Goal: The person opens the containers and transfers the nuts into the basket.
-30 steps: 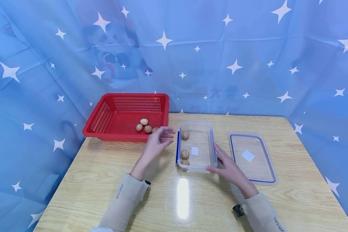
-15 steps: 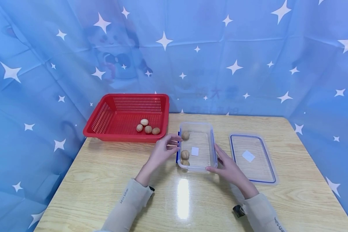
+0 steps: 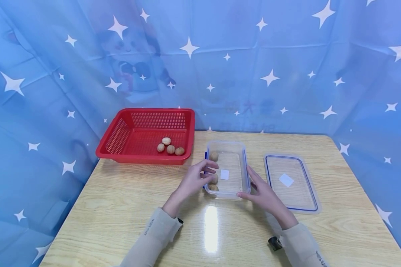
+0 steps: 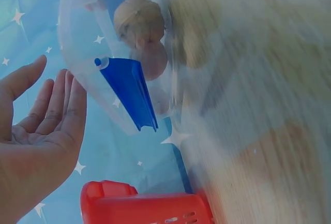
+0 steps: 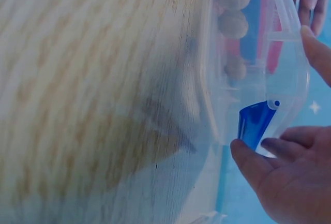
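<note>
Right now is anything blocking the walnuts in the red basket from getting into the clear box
Only walls to get over: the right wall of the red basket around the walnuts, then the left wall of the clear box, with the left hand reaching over it. The lid lies off to the right, leaving the top open.

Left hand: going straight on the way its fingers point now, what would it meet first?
The left hand seems to point across the open clear plastic box, so probably the box's side wall beside the right hand. The left hand's height over that wall is unclear; if high enough, it could clear it.
</note>
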### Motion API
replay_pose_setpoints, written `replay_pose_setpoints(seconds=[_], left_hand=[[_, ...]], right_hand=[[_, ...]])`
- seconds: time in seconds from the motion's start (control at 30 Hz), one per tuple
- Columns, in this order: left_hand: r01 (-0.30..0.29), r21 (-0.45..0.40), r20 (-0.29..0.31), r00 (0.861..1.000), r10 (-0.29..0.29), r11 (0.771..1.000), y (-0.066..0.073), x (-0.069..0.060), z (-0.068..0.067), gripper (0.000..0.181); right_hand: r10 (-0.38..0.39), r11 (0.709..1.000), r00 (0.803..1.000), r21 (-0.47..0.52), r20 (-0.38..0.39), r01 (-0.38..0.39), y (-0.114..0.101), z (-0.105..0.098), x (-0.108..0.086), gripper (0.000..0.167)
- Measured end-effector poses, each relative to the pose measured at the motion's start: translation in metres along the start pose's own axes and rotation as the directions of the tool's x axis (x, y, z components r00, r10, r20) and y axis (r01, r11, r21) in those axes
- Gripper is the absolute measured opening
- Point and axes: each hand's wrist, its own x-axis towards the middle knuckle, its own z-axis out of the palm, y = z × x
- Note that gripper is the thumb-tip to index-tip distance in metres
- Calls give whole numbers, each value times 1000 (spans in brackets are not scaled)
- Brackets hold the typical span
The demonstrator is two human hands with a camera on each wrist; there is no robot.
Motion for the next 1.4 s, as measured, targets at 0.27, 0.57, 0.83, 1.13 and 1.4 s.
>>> replay_pose_setpoints(seconds=[0.27, 0.57, 0.83, 1.13, 1.4], left_hand=[[-45, 52, 111, 993, 39, 998, -6, 10, -2, 32], [-94, 74, 341, 938, 64, 993, 12, 18, -1, 39], [-102, 204, 471, 882, -6, 974, 25, 22, 13, 40], [-48, 324, 433, 895, -103, 945, 23, 29, 26, 30], [-76, 476, 480, 857, -186, 876, 25, 37, 32, 34]], right_hand=[[4, 1000, 1000, 25, 8, -4, -3, -1, -1, 103], [-3, 1000, 1000, 11, -1, 3, -1, -1, -1, 103], [-19, 1000, 1000, 11, -4, 19, 0, -1, 0, 100], [-21, 1000, 1000, 9, -10, 21, -1, -2, 0, 100], [-17, 1000, 1000, 1, -11, 17, 0, -1, 0, 102]])
